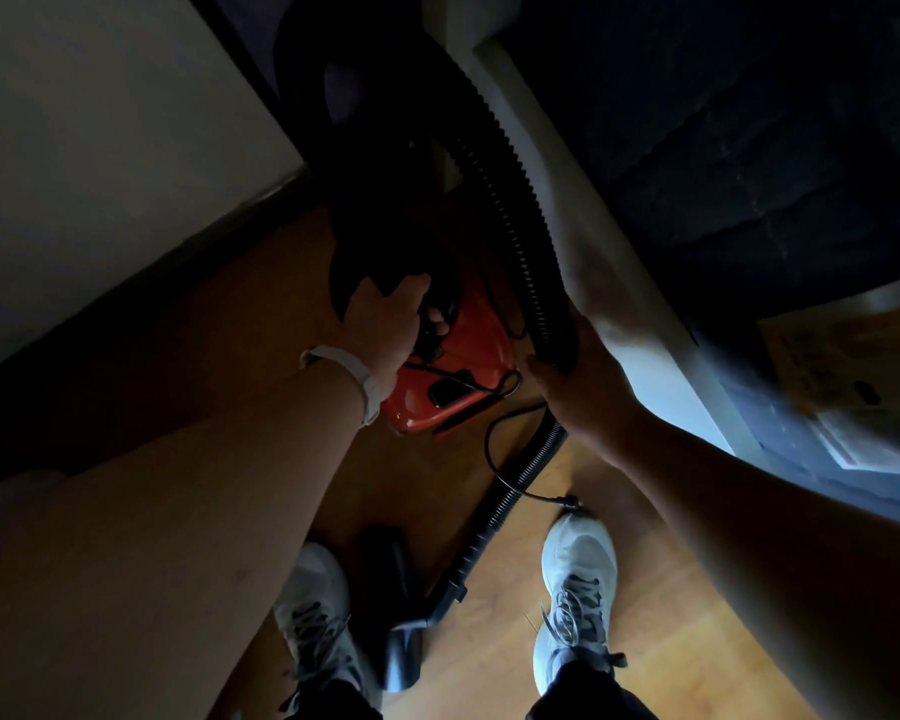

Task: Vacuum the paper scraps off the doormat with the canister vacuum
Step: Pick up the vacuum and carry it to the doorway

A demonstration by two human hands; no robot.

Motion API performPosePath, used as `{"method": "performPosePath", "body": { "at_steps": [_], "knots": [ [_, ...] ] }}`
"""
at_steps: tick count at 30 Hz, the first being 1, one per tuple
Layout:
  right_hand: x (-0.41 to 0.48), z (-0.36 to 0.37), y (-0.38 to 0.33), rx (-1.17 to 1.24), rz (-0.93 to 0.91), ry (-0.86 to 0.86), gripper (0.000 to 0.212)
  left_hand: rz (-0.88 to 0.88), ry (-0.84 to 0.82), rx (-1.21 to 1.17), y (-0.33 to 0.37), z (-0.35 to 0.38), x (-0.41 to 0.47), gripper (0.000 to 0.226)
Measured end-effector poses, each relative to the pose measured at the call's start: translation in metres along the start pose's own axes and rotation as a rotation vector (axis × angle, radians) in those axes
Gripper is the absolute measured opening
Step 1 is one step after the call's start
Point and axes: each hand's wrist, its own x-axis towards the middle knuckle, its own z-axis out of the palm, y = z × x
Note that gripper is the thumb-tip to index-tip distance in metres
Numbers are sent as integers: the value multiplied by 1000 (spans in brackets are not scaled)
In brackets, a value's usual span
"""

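Observation:
A red canister vacuum (463, 366) stands on the wooden floor ahead of my feet. My left hand (385, 324) is shut on its black top handle; a white band is on that wrist. My right hand (583, 376) is shut on the black ribbed hose (510, 200) just right of the canister. The hose runs up into the dark and also down past my hand (494, 522) to a black nozzle (404, 662) lying between my shoes. A thin black power cord (494, 459) loops on the floor. No doormat or paper scraps are visible.
A white door frame (619, 283) runs diagonally on the right, with dark flooring and a light paper sheet (853, 366) beyond it. A white wall with dark skirting (126, 293) closes the left. My white shoes (578, 589) stand on the wood.

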Motion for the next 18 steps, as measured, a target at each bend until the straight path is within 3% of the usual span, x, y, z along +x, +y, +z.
{"method": "performPosePath", "body": {
  "at_steps": [7, 18],
  "knots": [
    [-10, -8, -6, 59, 245, 162, 36, 48, 70, 89, -4, -6, -33, 13],
    [-59, -37, -79, 204, 260, 91, 22, 93, 96, 91, 33, -55, -117, 17]
  ]
}}
